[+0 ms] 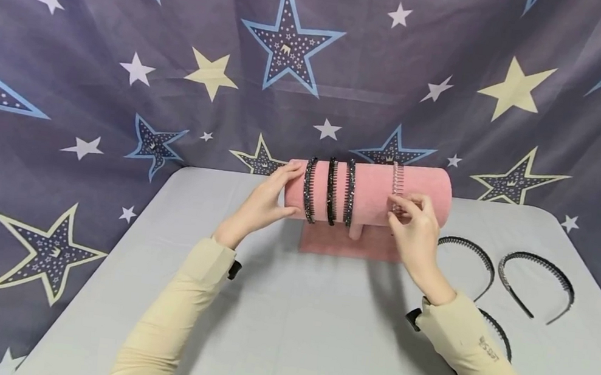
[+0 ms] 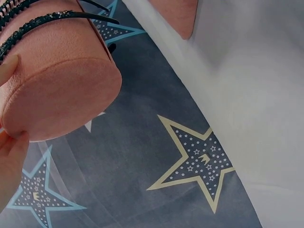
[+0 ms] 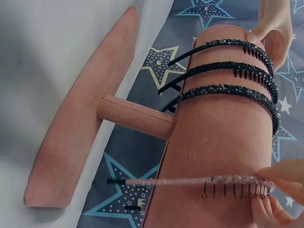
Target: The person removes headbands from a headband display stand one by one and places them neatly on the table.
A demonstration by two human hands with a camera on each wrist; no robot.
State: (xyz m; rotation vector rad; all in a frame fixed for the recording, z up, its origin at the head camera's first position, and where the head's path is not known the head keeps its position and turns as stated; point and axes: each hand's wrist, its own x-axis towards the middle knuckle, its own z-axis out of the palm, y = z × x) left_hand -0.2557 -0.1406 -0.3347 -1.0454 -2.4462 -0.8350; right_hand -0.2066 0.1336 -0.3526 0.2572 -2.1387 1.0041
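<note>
A pink padded roll on a T-shaped stand bears three black sparkly headbands on its left part. Toward its right end sits a pale pink beaded headband with thin comb teeth and dark tips. My right hand pinches this pale headband between thumb and fingers at the front of the roll. My left hand grips the roll's left end, thumb low and fingers on top. In the left wrist view, fingertips press the rim of the roll's flat end.
To the right on the grey-white table lie a dark headband, another dark headband, and a third dark headband partly hidden under the right sleeve. A star-patterned cloth hangs behind the table.
</note>
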